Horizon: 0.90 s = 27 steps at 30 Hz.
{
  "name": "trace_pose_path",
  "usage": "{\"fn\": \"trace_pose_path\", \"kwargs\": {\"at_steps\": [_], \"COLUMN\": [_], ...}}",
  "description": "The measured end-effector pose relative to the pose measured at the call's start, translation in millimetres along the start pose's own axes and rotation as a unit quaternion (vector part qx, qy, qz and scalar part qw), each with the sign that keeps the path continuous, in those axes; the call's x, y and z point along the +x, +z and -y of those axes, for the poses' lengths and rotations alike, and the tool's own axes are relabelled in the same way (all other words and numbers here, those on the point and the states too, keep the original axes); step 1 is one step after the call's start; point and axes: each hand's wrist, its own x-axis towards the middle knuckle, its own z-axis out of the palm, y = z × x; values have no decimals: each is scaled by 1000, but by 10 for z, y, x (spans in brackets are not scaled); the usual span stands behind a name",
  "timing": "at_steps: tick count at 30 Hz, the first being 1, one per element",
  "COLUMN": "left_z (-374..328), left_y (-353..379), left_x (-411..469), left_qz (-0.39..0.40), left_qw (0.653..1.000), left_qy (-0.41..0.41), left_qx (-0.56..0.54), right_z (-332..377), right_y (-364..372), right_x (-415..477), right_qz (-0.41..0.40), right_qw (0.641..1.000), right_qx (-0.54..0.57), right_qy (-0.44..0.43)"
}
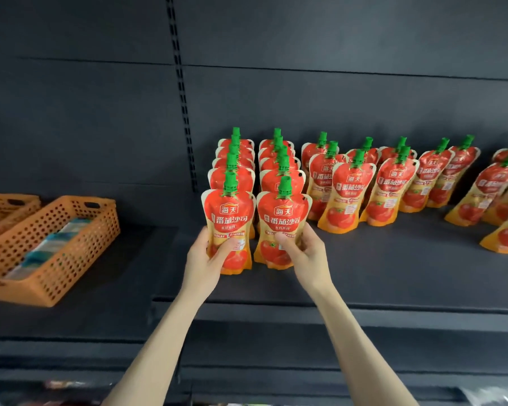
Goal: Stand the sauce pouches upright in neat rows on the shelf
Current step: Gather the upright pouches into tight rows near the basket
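Hands pinched two upright pouches low on their bodies, left hand [208, 259] on the left front pouch [229, 212], right hand [302, 254] on the right front pouch [282, 218], heading two neat rows on the shelf [393, 273], while leaning pouches [388, 189] stood rightward, nearer the right hand.

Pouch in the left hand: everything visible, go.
The sauce pouch is glossy flexible film, waisted, red on top with white Chinese lettering, orange-yellow below with a tomato picture, green spout cap. It stands upright, front of the leftmost row, base seemingly on the dark shelf. The left hand grips its lower left edge, thumb across the front.
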Motion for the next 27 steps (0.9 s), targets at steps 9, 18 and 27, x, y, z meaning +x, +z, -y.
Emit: {"fn": "trace_pose_path", "kwargs": {"at_steps": [9, 18, 27], "left_z": [216, 174, 155], "left_y": [-157, -148, -109], "left_x": [70, 91, 42], "left_qz": [56, 16, -2], "left_qw": [994, 992, 987], "left_qy": [-30, -16, -2], "left_qx": [93, 124, 160], "right_z": [-213, -223, -205], "right_y": [-71, -137, -122], "right_x": [0, 38, -15], "right_qz": [26, 30, -2], "right_qw": [993, 986, 984], "right_qx": [-109, -158, -178], "right_qy": [37, 38, 18]}}
